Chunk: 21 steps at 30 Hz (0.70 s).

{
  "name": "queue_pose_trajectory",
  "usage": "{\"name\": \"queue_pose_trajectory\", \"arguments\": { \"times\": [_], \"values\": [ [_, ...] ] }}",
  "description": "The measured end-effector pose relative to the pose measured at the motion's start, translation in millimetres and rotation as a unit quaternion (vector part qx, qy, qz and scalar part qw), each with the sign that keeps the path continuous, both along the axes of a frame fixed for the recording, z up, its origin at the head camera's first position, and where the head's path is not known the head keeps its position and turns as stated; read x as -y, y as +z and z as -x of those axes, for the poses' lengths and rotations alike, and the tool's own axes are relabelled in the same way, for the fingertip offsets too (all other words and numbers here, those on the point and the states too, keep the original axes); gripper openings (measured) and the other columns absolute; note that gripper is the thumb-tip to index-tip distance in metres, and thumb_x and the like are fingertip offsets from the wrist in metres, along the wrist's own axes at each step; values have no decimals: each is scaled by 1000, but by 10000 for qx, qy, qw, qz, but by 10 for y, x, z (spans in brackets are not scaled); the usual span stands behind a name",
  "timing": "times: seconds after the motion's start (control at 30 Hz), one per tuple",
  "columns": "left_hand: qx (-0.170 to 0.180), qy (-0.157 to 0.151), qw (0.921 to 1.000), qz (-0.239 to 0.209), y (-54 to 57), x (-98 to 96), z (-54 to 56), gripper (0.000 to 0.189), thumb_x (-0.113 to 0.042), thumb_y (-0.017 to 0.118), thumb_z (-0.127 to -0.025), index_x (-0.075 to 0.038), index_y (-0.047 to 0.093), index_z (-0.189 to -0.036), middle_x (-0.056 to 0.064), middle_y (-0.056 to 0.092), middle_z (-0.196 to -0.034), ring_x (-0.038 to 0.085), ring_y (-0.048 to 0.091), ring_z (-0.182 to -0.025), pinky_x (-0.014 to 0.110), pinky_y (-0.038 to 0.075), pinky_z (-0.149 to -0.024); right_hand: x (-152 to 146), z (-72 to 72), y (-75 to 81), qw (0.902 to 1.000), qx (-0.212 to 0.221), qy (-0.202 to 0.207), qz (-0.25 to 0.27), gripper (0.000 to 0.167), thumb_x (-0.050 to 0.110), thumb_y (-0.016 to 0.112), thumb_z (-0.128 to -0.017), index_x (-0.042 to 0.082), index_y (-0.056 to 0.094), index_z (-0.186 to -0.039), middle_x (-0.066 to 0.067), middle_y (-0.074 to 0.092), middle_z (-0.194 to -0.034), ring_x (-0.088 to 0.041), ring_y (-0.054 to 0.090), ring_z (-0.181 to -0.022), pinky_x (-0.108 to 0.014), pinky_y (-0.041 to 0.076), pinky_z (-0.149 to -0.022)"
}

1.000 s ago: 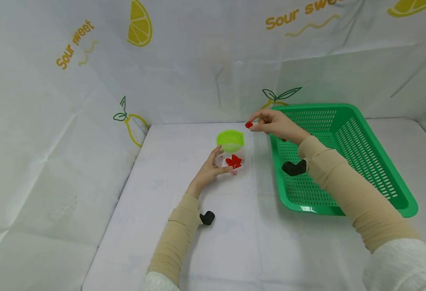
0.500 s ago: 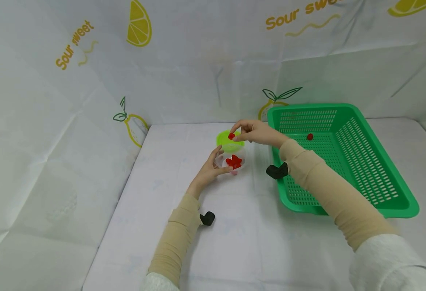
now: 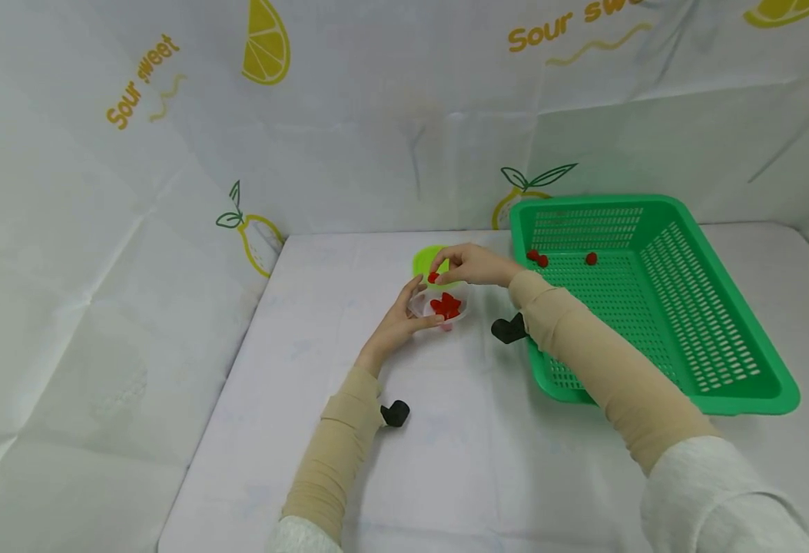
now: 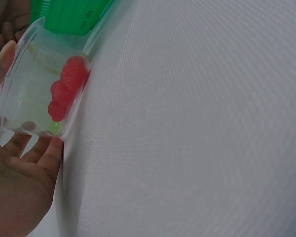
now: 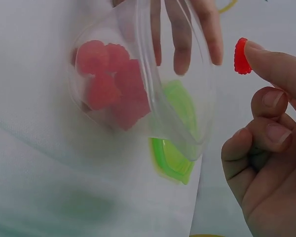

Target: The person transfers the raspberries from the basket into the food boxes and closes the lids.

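My left hand (image 3: 396, 326) holds a clear plastic tub (image 4: 27, 91) on the table, thumb on one side and fingers on the other. Inside the tub lie several red raspberries (image 5: 98, 91). A single raspberry (image 5: 241, 57) is pinched in my right hand (image 3: 479, 265), just past the tub's rim and apart from it. In the right wrist view the other right fingers curl in toward the palm. Directly behind the tub lies a bright green lid (image 3: 429, 257), partly covered by the right hand in the head view.
On the right stands a large green slotted basket (image 3: 757, 405). Its far left part holds one raspberry (image 3: 591, 259) alone and a pair of raspberries (image 3: 542, 261) near the side wall. A white printed sheet (image 3: 376, 115) hangs behind the table.
My right hand has carried its raspberry leftward and down, from beside the basket to the tub, uncovering raspberries in the basket. The left hand and tub have stayed in place.
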<state>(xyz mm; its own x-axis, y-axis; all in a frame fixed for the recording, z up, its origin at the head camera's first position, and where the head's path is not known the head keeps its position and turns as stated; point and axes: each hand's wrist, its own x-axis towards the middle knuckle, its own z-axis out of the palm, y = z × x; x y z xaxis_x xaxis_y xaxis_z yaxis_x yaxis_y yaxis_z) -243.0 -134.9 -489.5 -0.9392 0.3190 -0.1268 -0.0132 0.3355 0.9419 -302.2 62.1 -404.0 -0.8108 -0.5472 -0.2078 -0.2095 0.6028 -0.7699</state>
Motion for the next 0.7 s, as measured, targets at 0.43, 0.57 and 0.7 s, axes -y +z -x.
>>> {"name": "queue_pose_trajectory", "arguments": {
  "times": [0.43, 0.57, 0.7],
  "values": [
    [249, -89, 9997, -12, 26, 5, 0, 90, -37, 72, -80, -40, 12, -147, -10, 24, -152, 24, 47, -117, 48, 33, -106, 17, 96, -149, 9974, -269, 257, -622, 23, 23, 59, -91, 14, 63, -112, -16, 56, -88, -28, 50, -81, -28, 38, -67],
    [190, -36, 9998, -34, 18, 4, 5, 89, -37, 73, -79, -42, 15, -145, -10, 28, -150, 22, 49, -115, 47, 34, -105, 17, 112, -165, 9970, -237, 249, -692, 23, 23, 60, -91, 14, 64, -112, -17, 58, -90, -29, 51, -83, -28, 39, -68],
    [101, -29, 9999, -62, 5, -1, 8, 88, -38, 74, -78, -42, 17, -145, -9, 30, -149, 22, 47, -118, 46, 36, -103, 12, 118, -177, 9968, -221, 257, -727, 25, 22, 59, -91, 14, 62, -115, -15, 61, -97, -31, 53, -89, -30, 42, -72]
  ]
}}
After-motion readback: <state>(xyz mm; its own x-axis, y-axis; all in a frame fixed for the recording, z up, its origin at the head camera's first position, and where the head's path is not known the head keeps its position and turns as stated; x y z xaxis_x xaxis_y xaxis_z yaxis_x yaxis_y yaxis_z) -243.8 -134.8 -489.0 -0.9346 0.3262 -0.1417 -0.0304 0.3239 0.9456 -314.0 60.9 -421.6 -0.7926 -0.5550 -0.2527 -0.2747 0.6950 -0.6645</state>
